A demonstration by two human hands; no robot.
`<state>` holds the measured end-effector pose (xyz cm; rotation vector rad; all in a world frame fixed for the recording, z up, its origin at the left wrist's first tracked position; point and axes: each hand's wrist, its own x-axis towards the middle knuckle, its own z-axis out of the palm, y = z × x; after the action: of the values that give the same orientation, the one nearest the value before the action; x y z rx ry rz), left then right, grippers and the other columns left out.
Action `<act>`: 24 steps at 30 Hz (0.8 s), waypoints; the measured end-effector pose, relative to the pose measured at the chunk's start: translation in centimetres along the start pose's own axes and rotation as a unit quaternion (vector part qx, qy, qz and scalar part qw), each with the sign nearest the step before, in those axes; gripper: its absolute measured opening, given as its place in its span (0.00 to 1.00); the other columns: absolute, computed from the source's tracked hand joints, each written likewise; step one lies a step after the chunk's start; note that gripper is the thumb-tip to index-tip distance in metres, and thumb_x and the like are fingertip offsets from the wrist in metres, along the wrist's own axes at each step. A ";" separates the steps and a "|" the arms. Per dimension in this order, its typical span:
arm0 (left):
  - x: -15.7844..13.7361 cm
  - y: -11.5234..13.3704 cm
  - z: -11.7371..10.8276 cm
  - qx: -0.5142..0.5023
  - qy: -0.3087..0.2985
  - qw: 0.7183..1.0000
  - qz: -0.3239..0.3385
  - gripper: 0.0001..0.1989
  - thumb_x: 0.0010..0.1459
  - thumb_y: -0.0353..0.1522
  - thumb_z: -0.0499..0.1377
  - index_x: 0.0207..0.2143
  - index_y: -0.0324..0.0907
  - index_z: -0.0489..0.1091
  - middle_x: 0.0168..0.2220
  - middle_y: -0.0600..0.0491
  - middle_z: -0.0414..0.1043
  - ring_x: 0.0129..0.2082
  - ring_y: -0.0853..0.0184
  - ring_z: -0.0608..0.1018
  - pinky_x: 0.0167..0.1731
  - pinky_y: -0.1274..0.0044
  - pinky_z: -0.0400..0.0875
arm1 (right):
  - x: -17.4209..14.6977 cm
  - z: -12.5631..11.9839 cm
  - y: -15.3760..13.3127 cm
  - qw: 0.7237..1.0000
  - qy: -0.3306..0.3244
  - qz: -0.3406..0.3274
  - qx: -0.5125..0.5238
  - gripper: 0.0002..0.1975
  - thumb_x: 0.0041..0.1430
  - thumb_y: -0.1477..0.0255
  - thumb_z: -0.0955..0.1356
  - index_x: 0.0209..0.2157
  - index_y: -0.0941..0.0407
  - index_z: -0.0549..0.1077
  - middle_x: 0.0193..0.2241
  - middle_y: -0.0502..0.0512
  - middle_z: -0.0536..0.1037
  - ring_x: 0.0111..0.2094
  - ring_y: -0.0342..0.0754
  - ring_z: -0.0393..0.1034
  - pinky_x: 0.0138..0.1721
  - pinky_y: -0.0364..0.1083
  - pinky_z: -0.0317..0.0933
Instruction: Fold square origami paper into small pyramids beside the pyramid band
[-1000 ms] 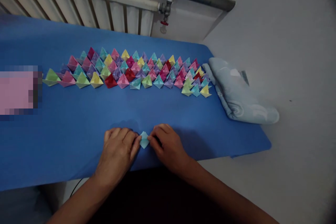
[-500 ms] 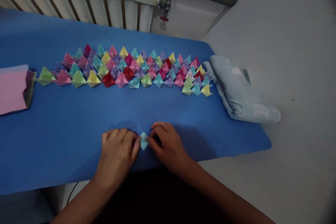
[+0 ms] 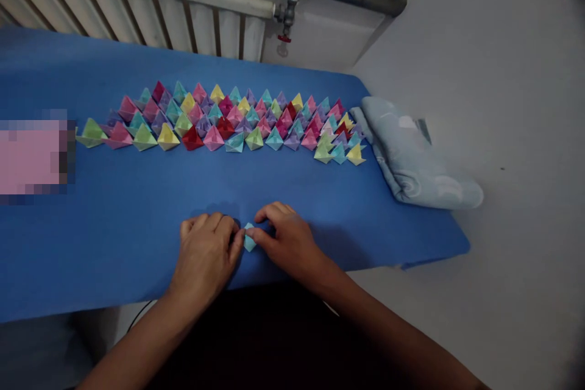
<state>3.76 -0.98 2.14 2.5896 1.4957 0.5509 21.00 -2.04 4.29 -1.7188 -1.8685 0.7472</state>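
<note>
A small light-blue folded paper, roughly diamond-shaped, lies low over the near part of the blue table. My left hand is closed at its left corner, thumb and finger pinching the edge. From the other side, the thumb of my right hand reaches across the paper's upper part and touches it. Its index finger is raised apart from that thumb, with a gap between them. Beyond my hands, several rows of folded paper boats in pink, yellow, green, blue, purple and red stand tucked close together.
The blue table runs up to a white radiator and a pipe valve. A folded light-blue blanket lies at the right by the wall. Pink paper, partly pixelated, lies at the left.
My right thumb has slid leftward over the folded paper, and the right index finger has lifted away from it. My left hand still holds its corner. The view has shifted slightly.
</note>
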 end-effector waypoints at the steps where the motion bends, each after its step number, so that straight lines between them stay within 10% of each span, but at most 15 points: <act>1: 0.0 0.0 0.0 -0.003 0.000 1.000 0.000 0.12 0.64 0.36 0.51 0.30 0.43 0.68 0.29 0.51 0.71 0.32 0.60 0.71 0.37 0.67 0.57 | 0.2 0.0 -0.1 1.000 -0.011 -0.003 -0.018 0.05 0.56 0.72 0.72 0.33 0.55 0.71 0.32 0.50 0.73 0.36 0.46 0.65 0.39 0.46 0.58; 24: 1.4 -1.3 -1.3 -0.083 -0.100 0.991 -0.024 0.08 0.61 0.34 0.54 0.30 0.45 0.70 0.28 0.55 0.73 0.31 0.63 0.72 0.35 0.69 0.56 | 2.6 -1.3 -0.5 0.990 -0.126 -0.005 -0.057 0.08 0.51 0.72 0.72 0.31 0.54 0.68 0.29 0.46 0.66 0.27 0.42 0.58 0.29 0.43 0.51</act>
<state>2.85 0.74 3.41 2.3970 1.3811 0.3807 21.29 0.60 5.51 -1.7504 -2.1243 0.9048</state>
